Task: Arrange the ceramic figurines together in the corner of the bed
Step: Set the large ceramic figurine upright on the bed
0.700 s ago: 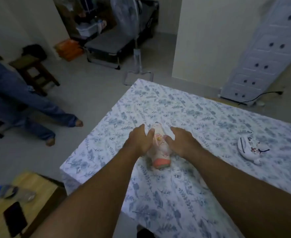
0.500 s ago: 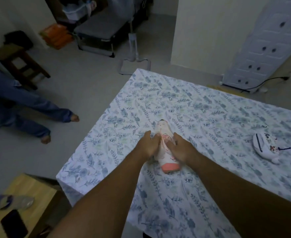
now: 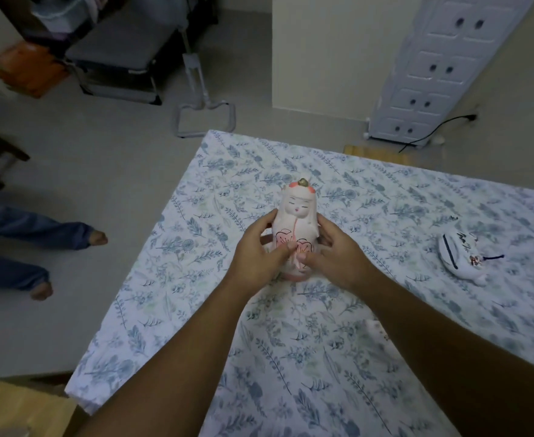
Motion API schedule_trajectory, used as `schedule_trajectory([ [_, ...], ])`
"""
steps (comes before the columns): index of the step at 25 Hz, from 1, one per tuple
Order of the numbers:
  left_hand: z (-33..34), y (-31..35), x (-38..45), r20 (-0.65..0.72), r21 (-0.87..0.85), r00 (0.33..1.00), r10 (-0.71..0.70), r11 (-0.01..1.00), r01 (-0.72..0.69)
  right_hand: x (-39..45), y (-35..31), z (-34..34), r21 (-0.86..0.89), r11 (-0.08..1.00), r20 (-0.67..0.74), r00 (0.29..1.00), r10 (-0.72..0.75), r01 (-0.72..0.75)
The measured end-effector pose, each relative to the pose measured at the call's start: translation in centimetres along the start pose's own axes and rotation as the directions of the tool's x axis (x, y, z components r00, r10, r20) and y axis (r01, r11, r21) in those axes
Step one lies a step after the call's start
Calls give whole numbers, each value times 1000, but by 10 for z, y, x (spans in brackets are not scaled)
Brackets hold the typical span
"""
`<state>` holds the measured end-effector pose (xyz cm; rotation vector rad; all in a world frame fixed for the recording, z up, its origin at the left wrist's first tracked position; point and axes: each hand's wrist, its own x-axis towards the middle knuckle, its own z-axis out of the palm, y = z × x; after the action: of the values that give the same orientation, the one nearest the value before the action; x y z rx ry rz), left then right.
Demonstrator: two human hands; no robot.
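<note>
A white and pink ceramic doll figurine with a painted face and a gold topknot is held over the floral bed sheet, face towards me. My left hand grips its left side and my right hand grips its right side, both thumbs on its front. Its pink base is partly hidden by my fingers. A second white ceramic figurine with dark markings lies on its side on the sheet, well to the right of my hands.
The bed's far corner is beyond the doll. A fan stand sits on the floor past it. A person's bare feet are left of the bed. A white drawer unit leans at the back right. A wooden surface is at the lower left.
The doll lay flat on the sheet between my hands; now both hands have raised it so its face shows. The view has tilted further down.
</note>
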<state>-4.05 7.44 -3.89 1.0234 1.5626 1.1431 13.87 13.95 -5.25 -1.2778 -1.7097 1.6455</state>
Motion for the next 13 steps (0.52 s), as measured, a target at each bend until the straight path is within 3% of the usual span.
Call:
schedule_trajectory([
  [4,14,-13,6,-27,28,993,116,993,-116,2,9,-8,-16,999,-50,998,-49,48],
  [13,19,-30,0,-1,68,990,139,988,-139,-4,31,-2,-51,995,-87,993,-85,81],
])
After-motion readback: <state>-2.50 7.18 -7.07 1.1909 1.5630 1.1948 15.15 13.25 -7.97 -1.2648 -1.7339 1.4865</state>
